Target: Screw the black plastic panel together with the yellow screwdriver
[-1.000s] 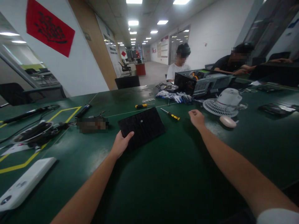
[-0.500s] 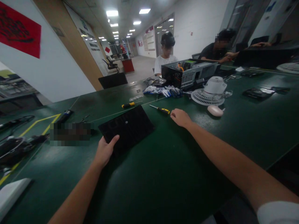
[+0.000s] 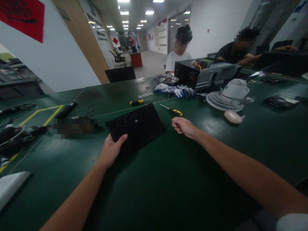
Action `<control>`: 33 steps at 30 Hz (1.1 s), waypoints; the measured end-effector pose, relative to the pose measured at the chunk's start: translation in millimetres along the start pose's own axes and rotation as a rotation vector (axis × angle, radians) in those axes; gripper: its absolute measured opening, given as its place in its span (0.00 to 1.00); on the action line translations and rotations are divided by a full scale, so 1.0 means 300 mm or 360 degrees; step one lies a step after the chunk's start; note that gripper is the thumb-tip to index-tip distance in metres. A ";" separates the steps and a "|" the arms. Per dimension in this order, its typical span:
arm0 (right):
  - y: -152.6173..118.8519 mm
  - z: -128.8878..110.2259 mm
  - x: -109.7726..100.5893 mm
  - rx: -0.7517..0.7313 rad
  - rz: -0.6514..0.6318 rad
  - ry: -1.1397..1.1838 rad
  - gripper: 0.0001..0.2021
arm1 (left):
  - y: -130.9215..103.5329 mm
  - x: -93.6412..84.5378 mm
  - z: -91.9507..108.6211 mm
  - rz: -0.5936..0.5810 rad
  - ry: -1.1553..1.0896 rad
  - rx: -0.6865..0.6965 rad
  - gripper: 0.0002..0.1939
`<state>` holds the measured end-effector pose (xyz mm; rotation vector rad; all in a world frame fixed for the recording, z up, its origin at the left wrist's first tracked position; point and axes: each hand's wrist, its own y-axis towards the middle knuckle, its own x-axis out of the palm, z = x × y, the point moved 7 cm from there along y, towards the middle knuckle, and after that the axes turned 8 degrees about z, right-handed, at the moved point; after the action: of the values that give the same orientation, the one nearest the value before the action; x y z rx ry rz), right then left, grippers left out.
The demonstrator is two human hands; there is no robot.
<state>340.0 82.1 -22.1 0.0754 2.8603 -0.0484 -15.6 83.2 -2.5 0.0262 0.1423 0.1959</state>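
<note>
A flat black panel [image 3: 141,126] with a small round mark is held at its lower left corner by my left hand [image 3: 113,149], thumb on top. To its right, my right hand [image 3: 183,127] hovers with curled fingers; whether something small is inside them cannot be made out. Just beyond that hand a yellow and black screwdriver [image 3: 175,111] lies on the green table [image 3: 154,199]. A second yellow and black screwdriver [image 3: 137,102] rests behind the panel.
An open computer case [image 3: 197,75], gloves [image 3: 174,90], a white fan [image 3: 231,94] and a pink mouse [image 3: 233,117] stand at the back right. Cables [image 3: 21,138] lie at left, a white object [image 3: 13,186] nearer. Two people sit across the table.
My right hand has drawn back from the screwdriver's handle toward the panel, fingers curled. The view has shifted, so the table's things appear moved. My left hand keeps its hold on the panel.
</note>
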 end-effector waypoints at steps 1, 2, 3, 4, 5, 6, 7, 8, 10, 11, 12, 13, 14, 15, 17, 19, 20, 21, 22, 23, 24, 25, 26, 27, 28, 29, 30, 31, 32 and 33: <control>-0.012 -0.007 0.021 0.0022 -0.0062 0.0082 0.13 | -0.002 0.002 0.001 -0.0013 -0.0008 -0.0005 0.31; -0.022 -0.013 0.033 0.0044 -0.0108 0.0154 0.13 | -0.003 0.005 0.000 -0.0027 -0.0015 -0.0014 0.31; -0.030 -0.018 0.039 0.0066 -0.0138 0.0217 0.14 | -0.004 0.006 -0.002 -0.0038 -0.0022 -0.0022 0.30; -0.035 -0.022 0.038 0.0087 -0.0156 0.0272 0.14 | -0.005 0.007 -0.004 -0.0047 -0.0033 -0.0029 0.30; -0.038 -0.024 0.034 0.0108 -0.0166 0.0319 0.15 | -0.004 0.008 -0.007 -0.0054 -0.0045 -0.0034 0.29; -0.040 -0.025 0.030 0.0129 -0.0174 0.0358 0.15 | -0.003 0.009 -0.010 -0.0063 -0.0056 -0.0036 0.29; -0.040 -0.025 0.025 0.0146 -0.0181 0.0391 0.15 | -0.002 0.009 -0.013 -0.0071 -0.0066 -0.0039 0.29; -0.040 -0.024 0.022 0.0160 -0.0190 0.0418 0.16 | -0.001 0.009 -0.016 -0.0078 -0.0069 -0.0044 0.30; -0.038 -0.021 0.020 0.0179 -0.0212 0.0462 0.16 | 0.000 0.008 -0.018 -0.0081 -0.0059 -0.0052 0.30; -0.037 -0.019 0.022 0.0185 -0.0225 0.0480 0.16 | -0.001 0.007 -0.017 -0.0080 -0.0046 -0.0057 0.31; -0.035 -0.016 0.024 0.0191 -0.0239 0.0495 0.17 | -0.002 0.007 -0.016 -0.0081 -0.0033 -0.0062 0.31; -0.033 -0.013 0.026 0.0195 -0.0251 0.0510 0.17 | -0.003 0.007 -0.014 -0.0086 -0.0021 -0.0066 0.31; -0.031 -0.010 0.027 0.0198 -0.0261 0.0523 0.18 | -0.005 0.009 -0.012 -0.0097 -0.0010 -0.0069 0.31; -0.029 -0.007 0.028 0.0199 -0.0268 0.0535 0.18 | -0.007 0.010 -0.010 -0.0107 0.0001 -0.0069 0.31; -0.025 0.000 0.026 0.0198 -0.0273 0.0559 0.18 | -0.009 0.012 -0.005 -0.0111 0.0017 -0.0058 0.30; -0.022 0.008 0.023 0.0198 -0.0278 0.0577 0.18 | -0.009 0.010 -0.002 -0.0089 0.0031 -0.0042 0.30; -0.021 0.012 0.021 0.0199 -0.0280 0.0584 0.17 | -0.009 0.009 -0.002 -0.0083 0.0037 -0.0042 0.30; -0.020 0.017 0.021 0.0202 -0.0285 0.0589 0.17 | -0.009 0.009 -0.003 -0.0080 0.0038 -0.0047 0.29; -0.020 0.021 0.021 0.0205 -0.0291 0.0593 0.17 | -0.009 0.009 -0.004 -0.0081 0.0034 -0.0054 0.29; -0.020 0.024 0.021 0.0209 -0.0298 0.0594 0.17 | -0.009 0.009 -0.005 -0.0085 0.0030 -0.0062 0.28; -0.020 0.026 0.023 0.0213 -0.0305 0.0595 0.18 | -0.009 0.009 -0.006 -0.0089 0.0025 -0.0067 0.28; -0.020 0.027 0.026 0.0217 -0.0314 0.0593 0.18 | -0.010 0.010 -0.006 -0.0096 0.0019 -0.0068 0.28; -0.021 0.028 0.029 0.0221 -0.0325 0.0589 0.19 | -0.010 0.010 -0.006 -0.0102 0.0015 -0.0066 0.28; -0.021 0.027 0.032 0.0225 -0.0335 0.0583 0.20 | -0.010 0.011 -0.005 -0.0110 0.0013 -0.0062 0.28; -0.022 0.026 0.034 0.0230 -0.0345 0.0575 0.20 | -0.011 0.012 -0.003 -0.0120 0.0015 -0.0058 0.28; -0.023 0.025 0.035 0.0237 -0.0355 0.0563 0.21 | -0.012 0.013 -0.001 -0.0126 0.0020 -0.0053 0.29; -0.024 0.025 0.035 0.0248 -0.0363 0.0547 0.21 | -0.013 0.014 0.002 -0.0125 0.0027 -0.0048 0.29; -0.023 0.026 0.031 0.0261 -0.0364 0.0527 0.20 | -0.014 0.015 0.005 -0.0123 0.0035 -0.0045 0.29; -0.019 0.029 0.021 0.0273 -0.0345 0.0506 0.20 | -0.015 0.016 0.007 -0.0118 0.0043 -0.0041 0.29; -0.012 0.032 0.005 0.0280 -0.0297 0.0488 0.18 | -0.016 0.016 0.010 -0.0108 0.0046 -0.0035 0.30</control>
<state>341.1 78.1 -31.7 -0.1633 3.1533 -0.3559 -9.7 79.4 -0.3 -0.0032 0.1696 0.1301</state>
